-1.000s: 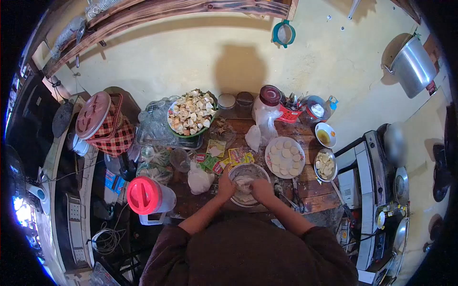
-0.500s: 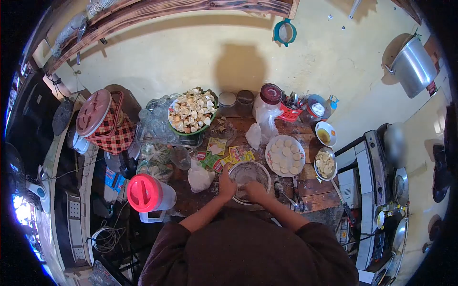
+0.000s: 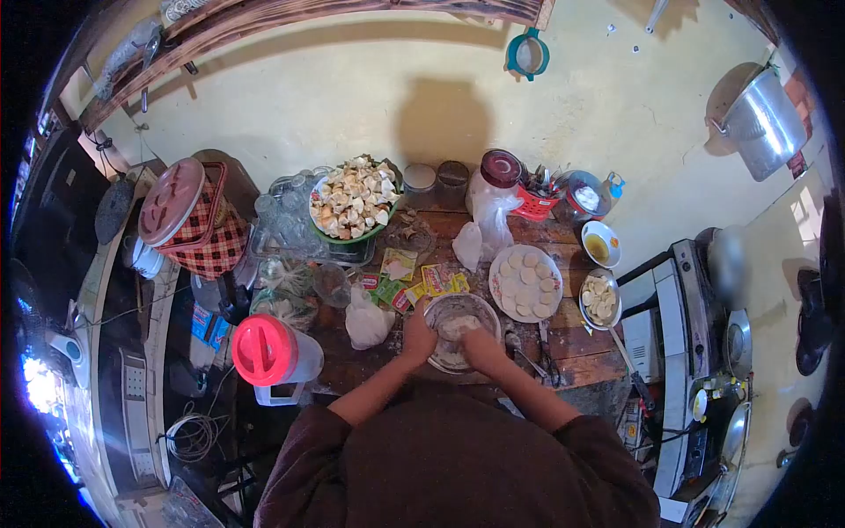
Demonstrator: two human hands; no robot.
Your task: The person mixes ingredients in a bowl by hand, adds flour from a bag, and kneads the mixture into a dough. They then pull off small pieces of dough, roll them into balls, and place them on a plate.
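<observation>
A metal bowl (image 3: 489,315) dusted with pale flour stands on the wooden table in front of me. My left hand (image 3: 420,333) grips its left rim. Inside the bowl's right side is my right hand (image 3: 481,349), fingers curled beside a pale floury mass (image 3: 455,329); what they hold is too small to make out. A plate (image 3: 500,305) with several flat pale rounds lies to the right of the bowl. On the left sits a knotted white plastic bag (image 3: 368,324), with colourful seasoning packets (image 3: 433,280) behind the bowl.
A green basin (image 3: 356,238) heaped with pale chunks stands at the back left. A red-lidded pitcher (image 3: 267,350) is at the left front. Right of the plate are a bowl of yellow liquid (image 3: 599,244) and a handled pan (image 3: 601,302) holding pale pieces. A stove (image 3: 691,308) borders the right.
My right hand has shifted slightly right inside the bowl, uncovering more of the pale mass. My left hand stays at the rim.
</observation>
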